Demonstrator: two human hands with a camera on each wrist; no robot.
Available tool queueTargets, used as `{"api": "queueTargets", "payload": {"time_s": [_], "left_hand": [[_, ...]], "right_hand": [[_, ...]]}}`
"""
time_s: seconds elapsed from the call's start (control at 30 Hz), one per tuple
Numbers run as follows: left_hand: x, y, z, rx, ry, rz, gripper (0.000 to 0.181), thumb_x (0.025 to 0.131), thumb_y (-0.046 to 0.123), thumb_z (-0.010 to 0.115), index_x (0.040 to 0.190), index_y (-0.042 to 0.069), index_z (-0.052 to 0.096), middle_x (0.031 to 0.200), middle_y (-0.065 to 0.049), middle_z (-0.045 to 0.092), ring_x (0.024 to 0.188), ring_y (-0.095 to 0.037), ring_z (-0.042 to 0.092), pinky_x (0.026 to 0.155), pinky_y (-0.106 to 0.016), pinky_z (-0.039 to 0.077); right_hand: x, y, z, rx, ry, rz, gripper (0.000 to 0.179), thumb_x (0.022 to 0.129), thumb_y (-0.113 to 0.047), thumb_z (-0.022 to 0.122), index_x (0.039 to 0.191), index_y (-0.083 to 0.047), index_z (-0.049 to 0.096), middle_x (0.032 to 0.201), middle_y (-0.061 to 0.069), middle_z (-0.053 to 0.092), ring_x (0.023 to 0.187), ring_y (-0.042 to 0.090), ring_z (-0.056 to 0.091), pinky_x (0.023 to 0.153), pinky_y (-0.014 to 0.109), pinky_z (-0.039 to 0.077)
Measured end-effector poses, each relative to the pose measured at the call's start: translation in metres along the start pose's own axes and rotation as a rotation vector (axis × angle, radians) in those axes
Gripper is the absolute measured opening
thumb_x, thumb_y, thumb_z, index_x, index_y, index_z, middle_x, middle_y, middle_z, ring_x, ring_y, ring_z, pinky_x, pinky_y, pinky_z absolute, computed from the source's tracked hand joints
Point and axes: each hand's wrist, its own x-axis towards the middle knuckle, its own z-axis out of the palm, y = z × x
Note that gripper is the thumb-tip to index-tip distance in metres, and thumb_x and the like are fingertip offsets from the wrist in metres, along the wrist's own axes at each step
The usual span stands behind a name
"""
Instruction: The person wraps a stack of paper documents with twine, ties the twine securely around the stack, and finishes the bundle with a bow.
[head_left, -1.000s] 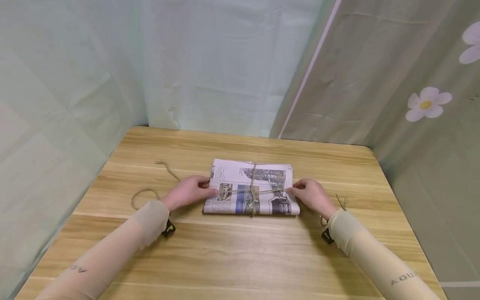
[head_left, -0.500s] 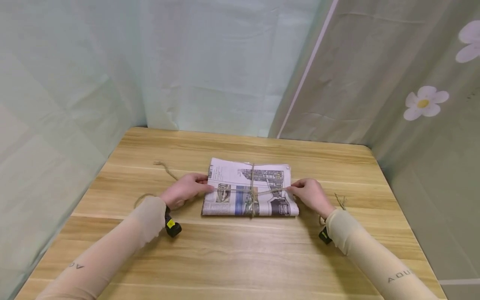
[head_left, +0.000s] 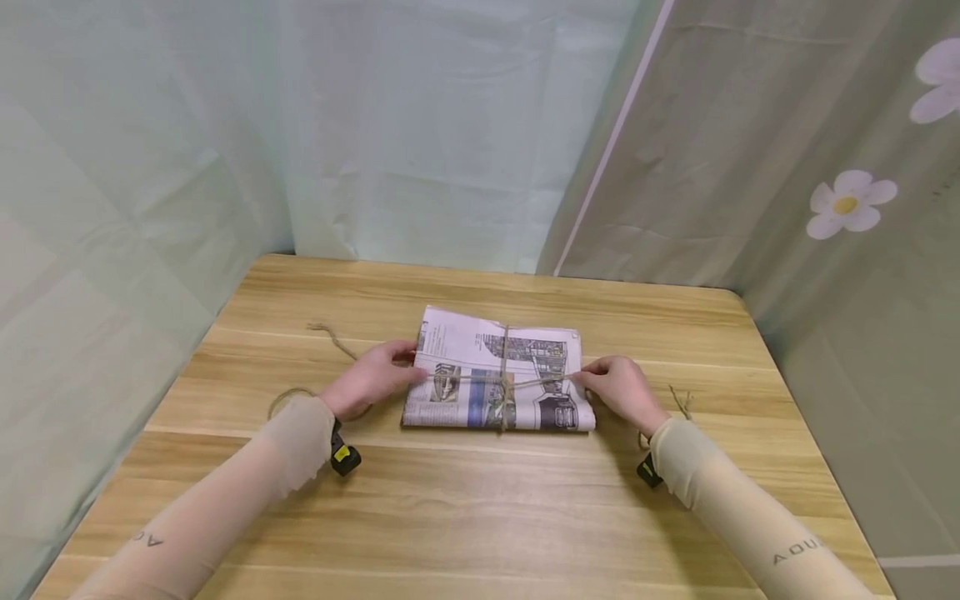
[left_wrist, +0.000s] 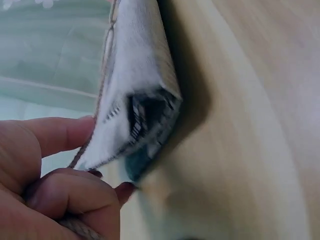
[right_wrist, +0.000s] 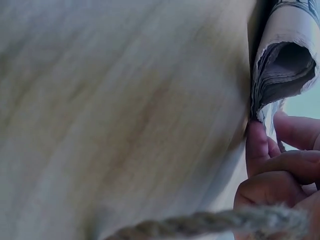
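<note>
A folded stack of newspaper (head_left: 457, 333) lies on the table, crossed on top by brown twine (head_left: 504, 354) that meets near its middle. My left hand (head_left: 372, 379) pinches the stack's left edge, thumb on the twine above and fingertips beneath. In the left wrist view this edge of the newspaper (left_wrist: 142, 55) is tilted up off the tabletop, and twine (left_wrist: 82, 229) passes through the curled fingers. At the right edge, my right hand (head_left: 621, 390) pinches the newspaper, its thumb by the twine. The folded end of the newspaper (right_wrist: 287, 37) shows in the right wrist view.
Loose twine tails lie on the wooden table (head_left: 480, 517): one end (head_left: 330, 333) beyond the left hand, another (head_left: 682, 404) beside the right wrist. Pale curtains (head_left: 435, 150) hang behind the table, and a flowered grey curtain (head_left: 787, 125) hangs at the right.
The left side of the newspaper has risen slightly, and my left hand has moved up a little with it. My right hand keeps nearly the same place.
</note>
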Motion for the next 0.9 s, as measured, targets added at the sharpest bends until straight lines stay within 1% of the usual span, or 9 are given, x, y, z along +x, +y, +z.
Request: {"api": "queueTargets", "payload": {"time_s": [0.07, 0.17, 0.23, 0.27, 0.37, 0.5, 0.6, 0.77, 0.9], "left_hand": [[-0.001, 0.003, 0.0, 0.027, -0.002, 0.025, 0.068, 0.096, 0.014, 0.071, 0.153, -0.003, 0.039, 0.149, -0.023, 0.05, 0.137, -0.034, 0.046, 0.116, -0.048, 0.034], [0.0, 0.006, -0.001, -0.018, -0.004, -0.009, 0.068, 0.097, 0.013, 0.071, 0.154, -0.003, 0.038, 0.148, -0.024, 0.05, 0.132, -0.03, 0.05, 0.113, -0.045, 0.039], [0.001, 0.006, -0.001, -0.09, -0.012, -0.055, 0.068, 0.097, 0.011, 0.07, 0.155, -0.003, 0.037, 0.146, -0.023, 0.052, 0.106, -0.022, 0.06, 0.093, -0.035, 0.051], [0.001, 0.005, -0.001, -0.14, -0.019, -0.083, 0.069, 0.097, 0.01, 0.07, 0.155, -0.003, 0.036, 0.142, -0.022, 0.054, 0.092, -0.017, 0.059, 0.081, -0.028, 0.052], [0.004, 0.0, 0.0, -0.341, -0.06, -0.154, 0.066, 0.098, 0.004, 0.067, 0.155, -0.004, 0.034, 0.124, -0.018, 0.062, 0.059, -0.006, 0.04, 0.051, -0.019, 0.036], [0.007, -0.006, 0.004, -0.492, -0.117, -0.171, 0.054, 0.099, -0.001, 0.062, 0.147, -0.008, 0.04, 0.101, -0.011, 0.066, 0.05, -0.002, 0.032, 0.044, -0.016, 0.027], [0.007, -0.008, 0.004, -0.465, -0.13, -0.149, 0.052, 0.099, 0.002, 0.063, 0.146, -0.005, 0.043, 0.099, -0.009, 0.068, 0.051, -0.003, 0.032, 0.045, -0.016, 0.027], [0.006, -0.008, 0.0, -0.436, -0.152, -0.146, 0.066, 0.098, 0.008, 0.068, 0.155, 0.007, 0.034, 0.102, -0.01, 0.069, 0.05, -0.004, 0.031, 0.045, -0.018, 0.028], [0.006, -0.01, 0.0, -0.438, -0.189, -0.135, 0.071, 0.096, 0.008, 0.072, 0.155, 0.005, 0.032, 0.106, -0.012, 0.07, 0.049, -0.004, 0.032, 0.044, -0.018, 0.029]], "right_hand": [[0.0, 0.0, 0.0, 0.002, 0.0, -0.005, 0.028, 0.092, -0.036, 0.076, 0.101, -0.01, 0.08, 0.085, 0.002, 0.072, 0.073, 0.02, 0.058, 0.065, 0.034, 0.049], [0.001, 0.001, 0.001, 0.011, 0.004, -0.006, 0.028, 0.092, -0.036, 0.076, 0.101, -0.01, 0.08, 0.084, 0.002, 0.072, 0.072, 0.02, 0.058, 0.064, 0.034, 0.049], [0.001, 0.001, 0.001, 0.014, 0.008, -0.003, 0.027, 0.092, -0.035, 0.076, 0.101, -0.01, 0.08, 0.084, 0.002, 0.072, 0.073, 0.02, 0.058, 0.065, 0.034, 0.049], [0.001, 0.001, 0.002, 0.016, 0.009, -0.001, 0.027, 0.092, -0.035, 0.076, 0.101, -0.01, 0.08, 0.084, 0.002, 0.072, 0.073, 0.02, 0.058, 0.065, 0.034, 0.049], [0.002, 0.001, 0.003, 0.015, 0.019, 0.002, 0.027, 0.093, -0.034, 0.075, 0.101, -0.009, 0.08, 0.087, 0.002, 0.073, 0.076, 0.021, 0.06, 0.066, 0.034, 0.05], [0.002, 0.001, 0.005, 0.009, 0.033, -0.004, 0.026, 0.093, -0.032, 0.074, 0.101, -0.008, 0.08, 0.091, 0.002, 0.075, 0.081, 0.02, 0.062, 0.071, 0.033, 0.05], [0.002, 0.002, 0.005, 0.018, 0.034, -0.002, 0.025, 0.094, -0.031, 0.074, 0.102, -0.007, 0.08, 0.091, 0.003, 0.075, 0.079, 0.019, 0.061, 0.069, 0.032, 0.05], [0.003, 0.003, 0.004, 0.062, 0.024, 0.015, 0.026, 0.095, -0.029, 0.073, 0.103, -0.005, 0.078, 0.088, 0.005, 0.073, 0.07, 0.019, 0.058, 0.059, 0.029, 0.049], [0.003, 0.005, 0.003, 0.066, 0.033, 0.018, 0.027, 0.096, -0.029, 0.073, 0.104, -0.004, 0.078, 0.088, 0.005, 0.073, 0.074, 0.019, 0.059, 0.063, 0.03, 0.05]]}}
